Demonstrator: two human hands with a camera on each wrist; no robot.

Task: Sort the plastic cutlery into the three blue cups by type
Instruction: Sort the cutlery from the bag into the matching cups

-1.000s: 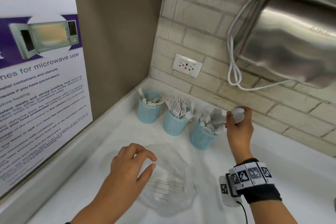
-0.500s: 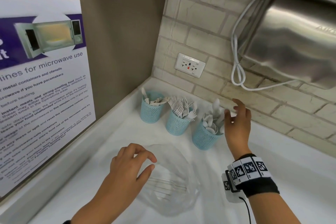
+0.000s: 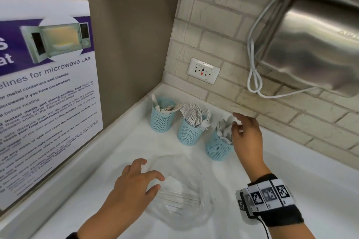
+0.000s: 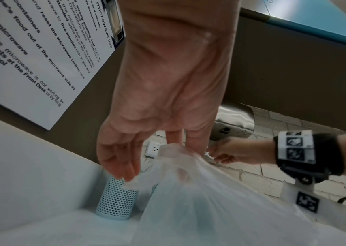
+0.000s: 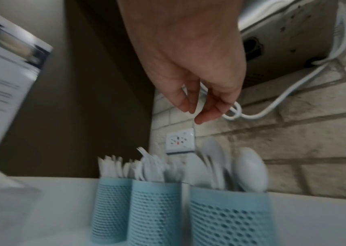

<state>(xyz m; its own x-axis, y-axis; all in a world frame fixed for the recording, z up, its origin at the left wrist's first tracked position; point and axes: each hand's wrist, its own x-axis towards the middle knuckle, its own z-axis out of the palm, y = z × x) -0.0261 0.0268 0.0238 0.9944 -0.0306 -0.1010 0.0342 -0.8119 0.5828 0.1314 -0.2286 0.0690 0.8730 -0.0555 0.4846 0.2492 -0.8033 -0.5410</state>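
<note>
"Three blue cups stand in a row by the far brick wall. The left cup has knives, I think. The middle cup has forks. The right cup has spoons."

"Are the hands holding any?"

"No. The right hand is just beside the spoon cup, fingers loose, with nothing in it. The left hand holds the top of a clear plastic bag on the near counter."

"Is anything left in the bag?"

"I see a few thin clear lines inside. They may be more cutlery, but I cannot tell. I think the sorting is almost done."
</note>
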